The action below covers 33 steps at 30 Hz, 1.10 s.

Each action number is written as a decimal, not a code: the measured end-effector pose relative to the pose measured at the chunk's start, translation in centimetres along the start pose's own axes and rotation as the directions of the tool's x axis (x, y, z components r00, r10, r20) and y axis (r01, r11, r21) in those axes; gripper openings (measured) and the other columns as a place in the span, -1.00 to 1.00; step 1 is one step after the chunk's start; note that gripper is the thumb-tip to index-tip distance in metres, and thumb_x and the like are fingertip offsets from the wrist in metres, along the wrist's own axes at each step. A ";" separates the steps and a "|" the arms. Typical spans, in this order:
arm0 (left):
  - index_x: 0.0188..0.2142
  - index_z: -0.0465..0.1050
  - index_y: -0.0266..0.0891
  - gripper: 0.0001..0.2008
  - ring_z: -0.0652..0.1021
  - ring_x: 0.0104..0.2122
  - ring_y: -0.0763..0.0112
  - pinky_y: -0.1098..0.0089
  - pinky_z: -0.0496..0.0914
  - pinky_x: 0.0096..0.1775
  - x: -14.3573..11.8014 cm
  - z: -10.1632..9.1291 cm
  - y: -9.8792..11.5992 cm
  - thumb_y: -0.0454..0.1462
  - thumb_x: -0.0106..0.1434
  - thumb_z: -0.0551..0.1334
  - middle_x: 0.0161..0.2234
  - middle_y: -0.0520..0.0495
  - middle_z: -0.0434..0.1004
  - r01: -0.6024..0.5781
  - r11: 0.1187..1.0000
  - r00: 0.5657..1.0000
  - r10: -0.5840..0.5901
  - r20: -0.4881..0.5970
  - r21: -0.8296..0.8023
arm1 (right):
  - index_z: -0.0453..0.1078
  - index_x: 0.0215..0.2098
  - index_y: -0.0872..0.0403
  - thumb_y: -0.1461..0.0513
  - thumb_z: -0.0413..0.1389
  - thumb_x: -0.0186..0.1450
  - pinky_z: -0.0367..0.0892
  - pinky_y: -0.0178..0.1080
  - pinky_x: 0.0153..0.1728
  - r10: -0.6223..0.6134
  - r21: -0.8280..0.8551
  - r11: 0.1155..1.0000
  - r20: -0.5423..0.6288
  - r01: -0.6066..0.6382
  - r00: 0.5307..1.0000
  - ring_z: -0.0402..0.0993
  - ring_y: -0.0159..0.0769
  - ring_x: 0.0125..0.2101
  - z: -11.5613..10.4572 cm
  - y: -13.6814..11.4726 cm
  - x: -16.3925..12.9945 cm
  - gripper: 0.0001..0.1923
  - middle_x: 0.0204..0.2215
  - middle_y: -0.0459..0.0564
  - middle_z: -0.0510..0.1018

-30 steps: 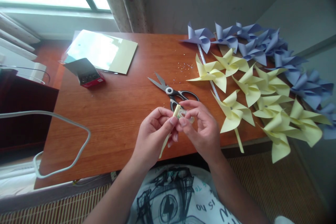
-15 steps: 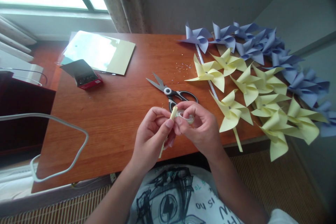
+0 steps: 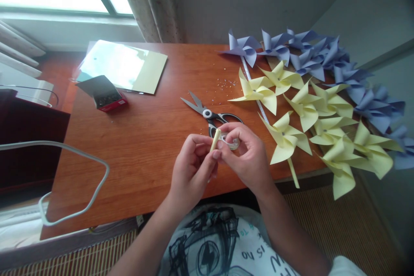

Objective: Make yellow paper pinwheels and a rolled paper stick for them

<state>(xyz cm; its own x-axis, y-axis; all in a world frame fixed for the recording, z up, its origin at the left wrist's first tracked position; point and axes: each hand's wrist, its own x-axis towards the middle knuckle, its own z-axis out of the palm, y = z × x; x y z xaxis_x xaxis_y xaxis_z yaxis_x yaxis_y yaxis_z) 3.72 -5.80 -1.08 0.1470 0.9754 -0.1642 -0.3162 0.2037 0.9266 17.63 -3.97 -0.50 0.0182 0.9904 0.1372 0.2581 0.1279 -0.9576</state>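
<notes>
My left hand [image 3: 192, 170] pinches a thin rolled yellow paper stick [image 3: 215, 139], held upright over the near edge of the wooden table [image 3: 145, 138]. My right hand [image 3: 247, 159] grips a small clear tape roll [image 3: 230, 142], and its thumb and forefinger press against the stick's upper end. Both hands touch each other just in front of black-handled scissors [image 3: 210, 114], which lie shut on the table.
Several yellow pinwheels [image 3: 307, 112] and blue pinwheels [image 3: 323, 58] cover the table's right side. A glossy sheet pack [image 3: 124, 64] and an open red box of pins [image 3: 103, 92] lie at the far left. A white cable [image 3: 80, 164] loops over the left edge.
My hands have stayed together, the left sliding slightly up the stick, and the tape roll has turned a little in my right hand. The view has shifted slightly.
</notes>
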 end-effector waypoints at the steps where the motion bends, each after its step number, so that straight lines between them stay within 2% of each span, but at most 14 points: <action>1: -0.21 0.33 -0.20 -0.81 0.38 -0.62 0.60 0.59 0.25 -0.60 0.1 0.0 0.1 -0.19 0.33 0.30 -0.49 0.09 0.45 0.011 1.000 1.000 -0.011 0.014 0.002 | 0.30 -0.49 0.01 0.27 0.25 0.23 0.46 -0.15 -0.09 0.011 0.009 1.000 0.000 -0.011 1.000 0.53 -0.21 -0.14 0.0 0.0 0.0 -0.77 -0.18 0.00 0.56; 5: -0.21 0.33 -0.21 -0.84 0.44 -0.57 0.55 0.55 0.31 -0.54 0.1 -0.3 0.1 -0.18 0.38 0.24 -0.50 0.09 0.44 0.005 1.000 0.999 -0.006 0.037 0.030 | 0.32 -0.49 0.02 0.23 0.23 0.27 0.47 -0.14 -0.08 0.060 0.084 0.995 0.032 -0.062 0.998 0.56 -0.19 -0.12 0.0 0.0 0.0 -0.78 -0.14 0.03 0.58; 10: -0.19 0.38 -0.19 -0.85 0.34 -0.52 0.58 0.56 0.24 -0.48 -0.2 -0.2 -0.1 -0.16 0.41 0.20 -0.45 0.08 0.38 -0.035 0.996 0.999 0.038 -0.033 0.086 | 0.35 -0.45 0.02 0.19 0.25 0.28 0.47 -0.13 -0.05 0.081 0.081 0.993 0.049 -0.085 0.996 0.57 -0.14 -0.03 0.0 0.1 -0.1 -0.80 -0.07 0.06 0.62; 16: -0.23 0.45 -0.22 -0.81 0.34 -0.56 0.61 0.58 0.22 -0.54 0.1 0.1 0.6 -0.18 0.27 0.37 -0.43 0.06 0.42 0.015 1.000 0.999 -0.015 -0.038 0.016 | 0.34 -0.46 0.01 0.21 0.25 0.27 0.48 -0.14 -0.08 0.043 0.062 0.997 0.013 -0.043 0.999 0.58 -0.17 -0.09 -0.2 -0.2 -0.2 -0.80 -0.12 0.04 0.62; 21: -0.27 0.45 -0.25 -0.77 0.44 -0.59 0.55 0.55 0.34 -0.58 0.2 0.2 0.5 -0.17 0.21 0.41 -0.46 0.05 0.48 0.033 0.999 0.990 -0.031 -0.138 0.009 | 0.36 -0.41 0.01 0.20 0.26 0.26 0.48 -0.14 -0.09 0.066 0.078 0.995 0.000 -0.065 0.998 0.58 -0.17 -0.12 -0.2 0.0 -0.3 -0.84 -0.11 0.04 0.60; 24: -0.28 0.48 -0.26 -0.78 0.48 -0.57 0.52 0.55 0.38 -0.57 -0.1 0.5 0.2 -0.17 0.22 0.41 -0.51 0.03 0.51 0.024 1.000 0.987 -0.024 -0.161 -0.002 | 0.42 -0.26 0.00 0.18 0.26 0.26 0.49 -0.19 -0.17 0.049 0.104 0.994 -0.025 -0.046 0.999 0.57 -0.23 -0.18 0.0 0.3 -0.4 -0.87 -0.14 0.00 0.59; 26: -0.28 0.50 -0.26 -0.80 0.49 -0.56 0.51 0.55 0.39 -0.56 -0.2 0.6 0.2 -0.18 0.23 0.39 -0.51 0.02 0.52 0.014 1.000 0.987 -0.015 -0.160 -0.008 | 0.45 -0.17 -0.02 0.18 0.25 0.27 0.48 -0.21 -0.19 0.013 0.063 0.998 -0.017 -0.012 1.000 0.54 -0.26 -0.21 0.0 0.3 -0.3 -0.84 -0.18 -0.03 0.58; 30: -0.26 0.53 -0.26 -0.83 0.50 -0.55 0.51 0.55 0.40 -0.55 -0.5 0.7 0.3 -0.19 0.28 0.35 -0.51 0.00 0.52 -0.002 1.000 0.990 0.001 -0.138 -0.009 | 0.51 -0.21 -0.02 0.21 0.24 0.28 0.46 -0.21 -0.20 -0.061 0.013 0.998 0.026 0.061 0.998 0.51 -0.24 -0.17 -0.4 -0.3 0.2 -0.90 -0.17 -0.02 0.53; 33: -0.25 0.53 -0.26 -0.81 0.48 -0.56 0.51 0.54 0.39 -0.54 -0.6 0.7 0.3 -0.17 0.29 0.34 -0.53 0.01 0.50 -0.008 1.000 0.991 0.009 -0.132 0.011 | 0.50 -0.23 -0.01 0.22 0.24 0.27 0.46 -0.22 -0.25 -0.051 -0.003 0.999 0.049 0.051 0.998 0.50 -0.25 -0.22 -0.8 -0.8 0.4 -0.91 -0.18 -0.02 0.52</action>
<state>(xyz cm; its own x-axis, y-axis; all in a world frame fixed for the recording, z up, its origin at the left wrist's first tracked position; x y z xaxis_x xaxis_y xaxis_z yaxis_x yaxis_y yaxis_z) 4.13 -6.39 -0.44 0.0191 0.9799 -0.1987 -0.3071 0.1949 0.9315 18.17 -3.75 0.52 -0.0423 0.9840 0.1732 0.2620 0.1782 -0.9485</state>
